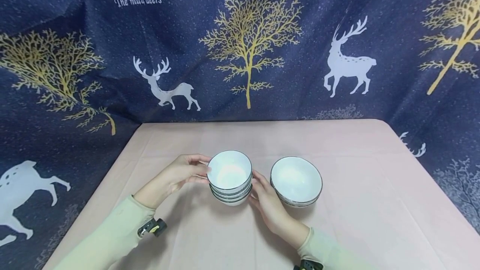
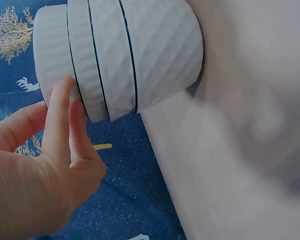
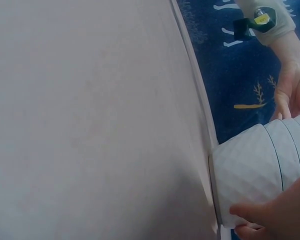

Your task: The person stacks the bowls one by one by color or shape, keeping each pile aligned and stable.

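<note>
A stack of several white bowls point(image 1: 229, 172) with dark rims stands on the pink-covered table, left of its middle. My left hand point(image 1: 189, 170) holds the stack's left side, with its fingers point(image 2: 60, 115) against the top bowl point(image 2: 52, 55) near its rim. On the other side my right hand point(image 1: 271, 203) holds the stack lower down, and its fingers point(image 3: 247, 212) touch the diamond-patterned bottom bowl point(image 3: 245, 170). The upper bowls look ribbed in the left wrist view. The top bowl's inside holds nothing.
A second, shorter stack of white bowls point(image 1: 296, 178) stands close to the right of my right hand. The pink tablecloth point(image 1: 375, 203) reaches a far edge, behind which hangs a dark blue cloth point(image 1: 262, 95) with deer and golden trees.
</note>
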`<state>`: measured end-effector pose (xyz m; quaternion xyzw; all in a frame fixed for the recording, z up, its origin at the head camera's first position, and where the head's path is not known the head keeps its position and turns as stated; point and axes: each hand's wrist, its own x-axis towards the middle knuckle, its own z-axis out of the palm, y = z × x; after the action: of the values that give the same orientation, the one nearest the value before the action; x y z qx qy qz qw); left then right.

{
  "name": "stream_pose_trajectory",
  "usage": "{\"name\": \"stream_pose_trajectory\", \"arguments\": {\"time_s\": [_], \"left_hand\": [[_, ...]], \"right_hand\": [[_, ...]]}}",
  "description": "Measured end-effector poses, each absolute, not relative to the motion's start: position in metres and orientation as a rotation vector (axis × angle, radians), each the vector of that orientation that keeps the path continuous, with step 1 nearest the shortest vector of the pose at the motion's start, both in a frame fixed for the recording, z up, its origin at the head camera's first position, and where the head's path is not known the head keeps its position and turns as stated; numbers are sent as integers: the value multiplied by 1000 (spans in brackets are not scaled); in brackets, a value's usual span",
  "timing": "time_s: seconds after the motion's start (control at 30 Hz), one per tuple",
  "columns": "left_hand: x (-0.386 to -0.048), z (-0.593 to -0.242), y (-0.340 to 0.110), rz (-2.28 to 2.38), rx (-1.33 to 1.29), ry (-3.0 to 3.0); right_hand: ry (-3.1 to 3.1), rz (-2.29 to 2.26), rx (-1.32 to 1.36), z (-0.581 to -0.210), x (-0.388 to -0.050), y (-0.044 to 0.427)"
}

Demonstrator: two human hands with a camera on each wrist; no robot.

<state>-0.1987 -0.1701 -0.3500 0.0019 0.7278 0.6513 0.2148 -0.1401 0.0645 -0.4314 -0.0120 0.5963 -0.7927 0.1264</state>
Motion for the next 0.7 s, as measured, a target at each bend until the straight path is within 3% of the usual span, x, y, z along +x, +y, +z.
{"name": "stream_pose_trajectory", "arguments": {"time_s": [0.7], "left_hand": [[-196, -353, -175, 1736, 115, 2081]], "right_hand": [[1826, -2231, -49, -426, -135, 68]]}}
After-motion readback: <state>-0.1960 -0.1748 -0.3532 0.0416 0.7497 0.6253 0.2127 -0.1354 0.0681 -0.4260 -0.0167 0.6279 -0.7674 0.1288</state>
